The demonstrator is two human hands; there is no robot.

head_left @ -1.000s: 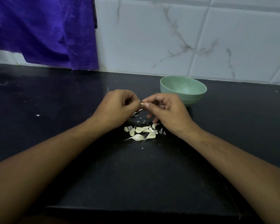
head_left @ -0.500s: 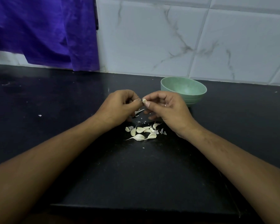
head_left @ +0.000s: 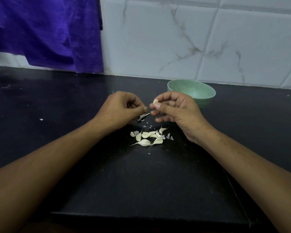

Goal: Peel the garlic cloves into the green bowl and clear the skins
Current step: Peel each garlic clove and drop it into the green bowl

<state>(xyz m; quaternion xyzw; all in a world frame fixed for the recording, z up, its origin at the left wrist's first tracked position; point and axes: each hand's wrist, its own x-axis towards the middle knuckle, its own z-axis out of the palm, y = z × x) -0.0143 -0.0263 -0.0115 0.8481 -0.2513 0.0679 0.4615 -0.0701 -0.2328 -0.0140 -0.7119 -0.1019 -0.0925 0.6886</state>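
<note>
Fingers of the right hand (head_left: 176,111) pinch a garlic clove (head_left: 155,102) near the green bowl (head_left: 197,91); left hand (head_left: 119,110) fingers curl, contents unclear.

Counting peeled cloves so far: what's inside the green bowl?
Inside the round green bowl only bare pale-green wall shows, no cloves. Its near bottom is hidden behind its front rim and the right hand.

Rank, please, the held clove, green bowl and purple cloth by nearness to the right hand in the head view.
1. Clove: pinched by fingers of the right hand.
2. Green bowl: just behind the hand, on the right.
3. Purple cloth: hanging at the far back left.
</note>
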